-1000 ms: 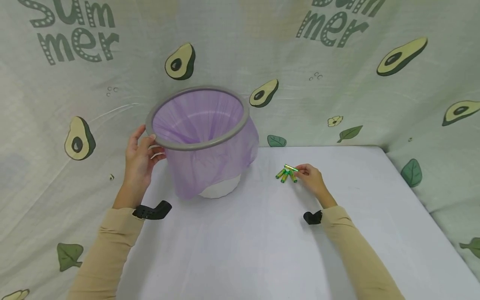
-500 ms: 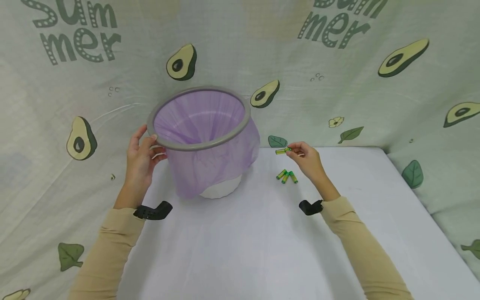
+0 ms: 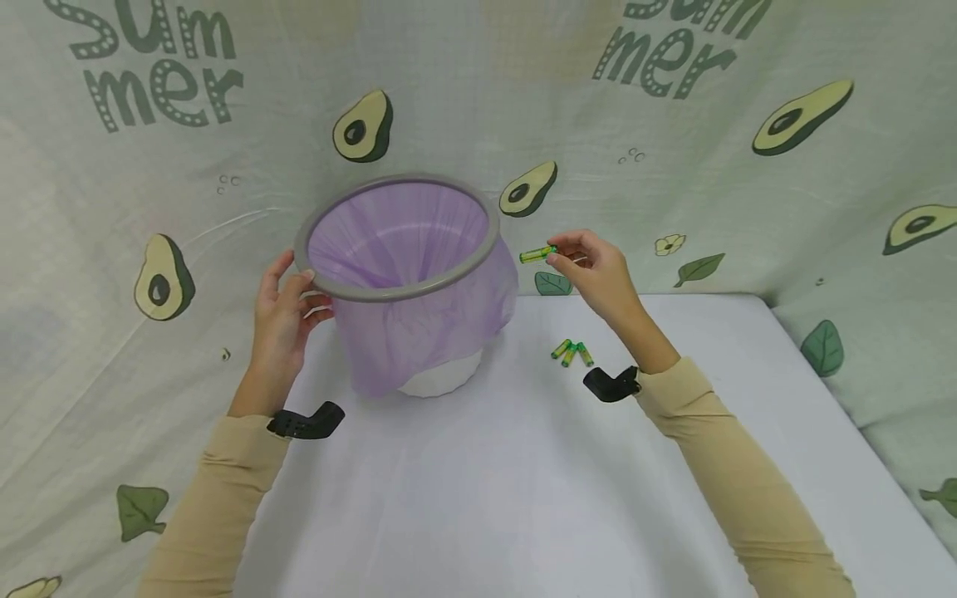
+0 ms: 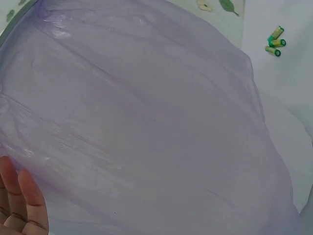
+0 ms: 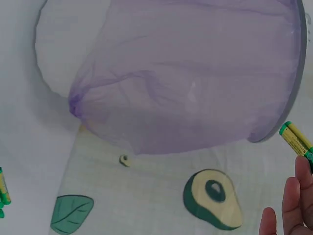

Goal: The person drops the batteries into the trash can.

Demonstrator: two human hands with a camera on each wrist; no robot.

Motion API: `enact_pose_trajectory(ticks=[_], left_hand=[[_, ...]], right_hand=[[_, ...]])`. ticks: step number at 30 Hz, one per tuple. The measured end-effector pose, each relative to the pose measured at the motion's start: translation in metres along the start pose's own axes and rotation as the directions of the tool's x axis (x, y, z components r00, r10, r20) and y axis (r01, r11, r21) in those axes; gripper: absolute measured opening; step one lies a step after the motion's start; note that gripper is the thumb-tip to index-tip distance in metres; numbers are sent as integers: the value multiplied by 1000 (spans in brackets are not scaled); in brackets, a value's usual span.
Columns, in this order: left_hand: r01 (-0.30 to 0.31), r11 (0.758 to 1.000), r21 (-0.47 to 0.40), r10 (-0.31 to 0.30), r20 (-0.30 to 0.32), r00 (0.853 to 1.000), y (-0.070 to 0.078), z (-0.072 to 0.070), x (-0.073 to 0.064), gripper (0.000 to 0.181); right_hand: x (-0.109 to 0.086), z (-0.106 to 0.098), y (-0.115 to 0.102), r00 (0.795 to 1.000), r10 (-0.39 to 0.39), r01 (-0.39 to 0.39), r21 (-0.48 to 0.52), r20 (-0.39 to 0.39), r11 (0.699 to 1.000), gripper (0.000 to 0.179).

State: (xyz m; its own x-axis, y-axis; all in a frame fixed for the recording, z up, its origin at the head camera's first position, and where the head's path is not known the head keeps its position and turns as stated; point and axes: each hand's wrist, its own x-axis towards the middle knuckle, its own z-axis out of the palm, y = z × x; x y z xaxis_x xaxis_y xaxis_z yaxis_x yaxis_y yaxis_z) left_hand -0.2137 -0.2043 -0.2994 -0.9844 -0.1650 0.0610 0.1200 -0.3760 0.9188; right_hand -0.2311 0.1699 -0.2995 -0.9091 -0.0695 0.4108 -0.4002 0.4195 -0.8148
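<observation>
A white trash bin point(image 3: 441, 378) with a grey rim ring stands tilted at the back left, lined with a thin purple trash bag point(image 3: 426, 332). My left hand point(image 3: 280, 324) holds the bin's rim from the left, thumb tip over the ring and the other fingers beside the bag. To the right of the bin, my right hand point(image 3: 598, 274) is raised and pinches a green-and-yellow battery point(image 3: 537, 254) near rim height; I cannot tell if a second one lies against it. Below this hand, three similar batteries point(image 3: 571, 353) lie together on the table. The left wrist view mostly shows the bag point(image 4: 146, 122).
A white-covered table point(image 3: 463, 498) spreads under everything. Close behind and at both sides hangs a pale green cloth point(image 3: 449, 83) printed with avocados, leaves and lettering. Black wrist cameras point(image 3: 611, 384) sit on both wrists.
My right hand has lifted the battery from the group on the table, moving up and then left toward the bin. The left hand and the bin have stayed in place.
</observation>
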Motion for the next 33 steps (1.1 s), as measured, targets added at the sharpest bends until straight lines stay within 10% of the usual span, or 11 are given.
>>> enact_pose_trajectory(ticks=[12,33], left_hand=[[1,1000,-7,-1,0,1000,0,-2,-1,58],[-14,1000,-1,14,-2,1000,-1,-1,-2,57]], right_hand=[[27,19,-51,996,-80,78,40,27,996,26],[35,58,-48,999,16,-17,2,48,1000,18]])
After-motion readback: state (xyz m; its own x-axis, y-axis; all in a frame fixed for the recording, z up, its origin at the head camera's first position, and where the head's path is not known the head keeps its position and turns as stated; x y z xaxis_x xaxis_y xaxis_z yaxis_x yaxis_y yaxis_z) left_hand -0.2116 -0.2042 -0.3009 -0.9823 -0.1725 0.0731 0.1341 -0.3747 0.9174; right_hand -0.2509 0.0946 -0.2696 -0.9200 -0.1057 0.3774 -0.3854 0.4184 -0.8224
